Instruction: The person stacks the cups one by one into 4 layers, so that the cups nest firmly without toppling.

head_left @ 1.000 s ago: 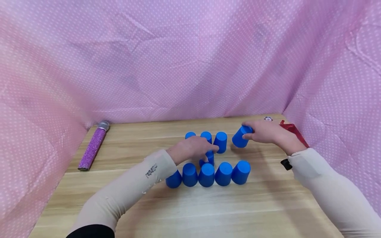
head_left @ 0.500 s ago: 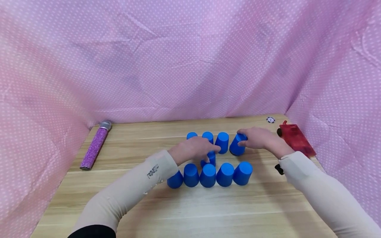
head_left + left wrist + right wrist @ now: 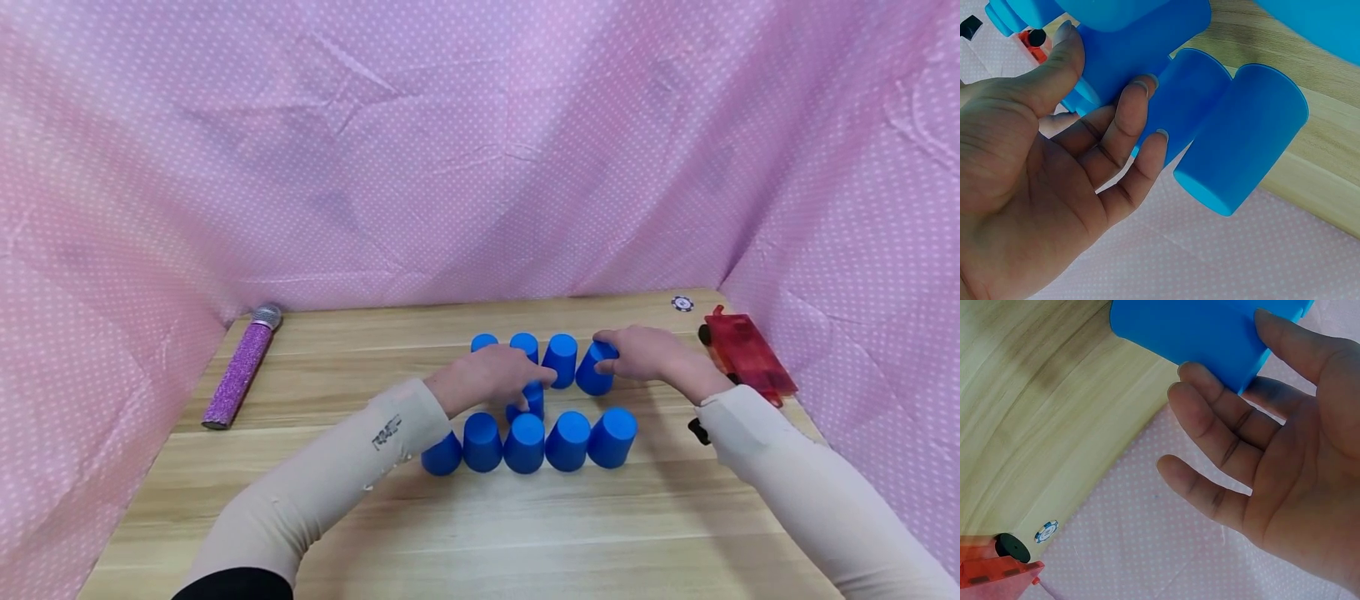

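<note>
Several upside-down blue cups stand in two rows on the table. The left hand (image 3: pixel 495 377) holds a blue cup (image 3: pixel 535 402) between the rows, its thumb and fingers on either side of it (image 3: pixel 1141 53). At the right end of the back row, the right hand (image 3: pixel 648 354) grips another blue cup (image 3: pixel 594 379) near its top by thumb and fingers. That cup stands close beside its neighbour (image 3: pixel 560 362). The front row runs from a left cup (image 3: pixel 441 455), partly covered by the left sleeve, to a right cup (image 3: pixel 613 438). The left hand partly hides the back row.
A purple glitter microphone (image 3: pixel 243 371) lies at the table's left side. On the right are a red translucent toy-like object (image 3: pixel 750 354) with dark wheels and a poker chip (image 3: pixel 682 304). Pink dotted cloth (image 3: pixel 450 167) hangs around the wooden table (image 3: pixel 487 533).
The right hand has carried its cup leftward and down to the right end of the back row. The left hand stays on its cup; the view has shifted slightly.
</note>
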Action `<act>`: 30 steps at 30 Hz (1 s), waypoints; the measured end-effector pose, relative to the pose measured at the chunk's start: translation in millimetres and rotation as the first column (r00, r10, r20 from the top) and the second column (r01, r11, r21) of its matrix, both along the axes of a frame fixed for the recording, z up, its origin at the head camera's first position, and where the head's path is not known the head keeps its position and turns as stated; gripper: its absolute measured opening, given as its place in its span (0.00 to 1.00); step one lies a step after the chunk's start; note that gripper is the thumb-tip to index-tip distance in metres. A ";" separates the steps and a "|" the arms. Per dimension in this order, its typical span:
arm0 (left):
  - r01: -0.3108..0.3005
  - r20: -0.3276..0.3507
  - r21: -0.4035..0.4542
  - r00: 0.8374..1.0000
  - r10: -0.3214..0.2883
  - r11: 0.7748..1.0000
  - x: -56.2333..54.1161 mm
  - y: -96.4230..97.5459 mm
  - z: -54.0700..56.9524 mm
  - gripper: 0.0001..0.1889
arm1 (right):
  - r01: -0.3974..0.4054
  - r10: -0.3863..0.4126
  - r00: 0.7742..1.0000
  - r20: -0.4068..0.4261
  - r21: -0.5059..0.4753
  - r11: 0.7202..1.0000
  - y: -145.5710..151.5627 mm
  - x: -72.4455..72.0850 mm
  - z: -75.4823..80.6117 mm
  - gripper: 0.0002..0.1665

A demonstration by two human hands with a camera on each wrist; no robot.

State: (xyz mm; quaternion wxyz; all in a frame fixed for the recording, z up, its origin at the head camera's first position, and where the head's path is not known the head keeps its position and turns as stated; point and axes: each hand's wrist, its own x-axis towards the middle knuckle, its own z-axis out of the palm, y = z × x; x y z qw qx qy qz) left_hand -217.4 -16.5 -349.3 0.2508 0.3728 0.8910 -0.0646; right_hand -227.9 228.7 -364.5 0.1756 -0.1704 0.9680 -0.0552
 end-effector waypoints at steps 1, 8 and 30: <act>0.002 0.000 0.002 1.000 -0.002 1.000 0.2 0.0 -0.2 0.34 | 0.000 0.000 1.000 0.000 -0.001 1.000 0.0 0.1 0.0 0.38; -0.018 0.003 0.005 1.000 0.018 1.000 1.1 0.1 0.3 0.35 | 0.012 -0.012 1.000 -0.005 -0.008 1.000 0.9 0.9 -1.8 0.38; -0.004 -0.017 -0.007 1.000 0.004 1.000 1.1 0.8 -1.3 0.35 | 0.009 -0.009 1.000 -0.007 0.001 1.000 0.2 -2.8 -3.1 0.38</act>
